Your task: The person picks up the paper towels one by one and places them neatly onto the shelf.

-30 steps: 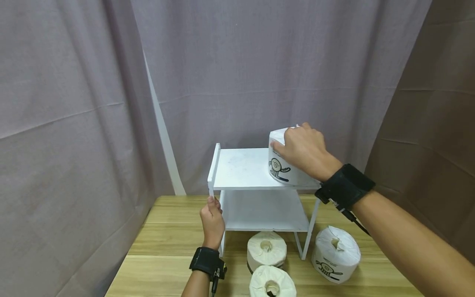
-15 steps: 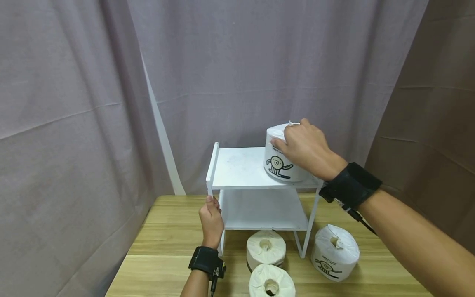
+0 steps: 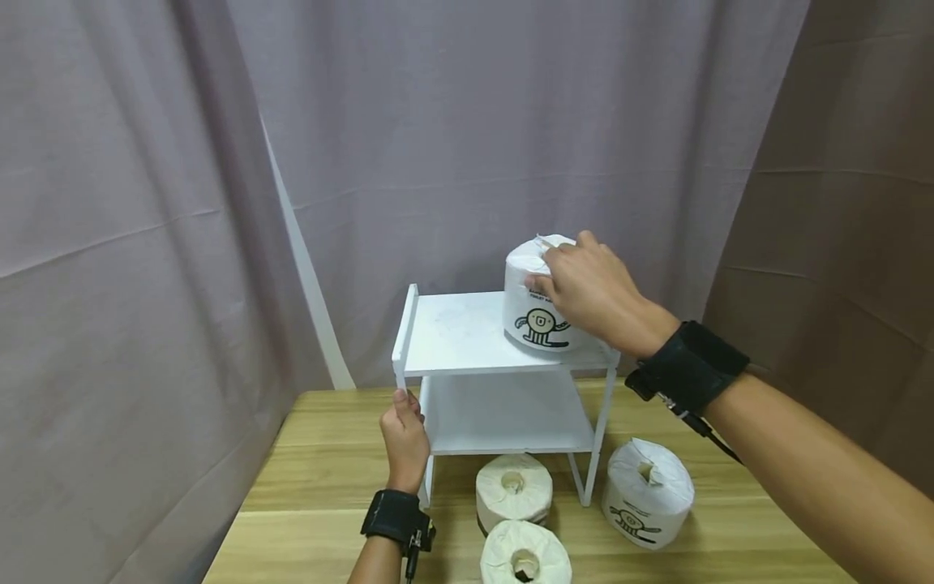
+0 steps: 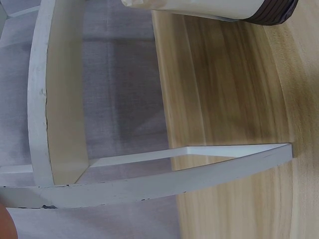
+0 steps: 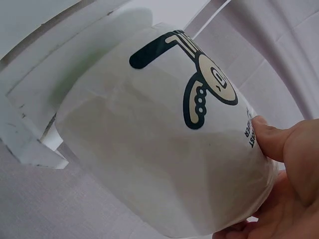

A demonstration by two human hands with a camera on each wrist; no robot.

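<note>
A white two-tier shelf (image 3: 456,324) stands on the wooden table. On the right part of its top board is a white paper-wrapped toilet roll (image 3: 518,300) with a printed cartoon figure. My right hand (image 3: 594,284) grips this roll from above and the right. In the right wrist view, the thumb (image 5: 271,142) presses on the printed side, and the other fingers are partly hidden behind the roll. Low at the left, my left hand (image 3: 404,438) holds the shelf's front left leg. The left wrist view shows that leg (image 4: 149,186), with only a bit of the hand at the edge.
A second white printed toilet roll (image 3: 648,507) stands on the table right of the shelf. Two cream-wrapped rolls (image 3: 511,503) stand at the shelf's front, one before the other. Grey curtains (image 3: 467,122) hang behind the table (image 3: 314,462).
The toilet roll in my right hand has moved a little left and back over the top board, and its printed figure has turned further toward the front. My left hand keeps its hold on the leg.
</note>
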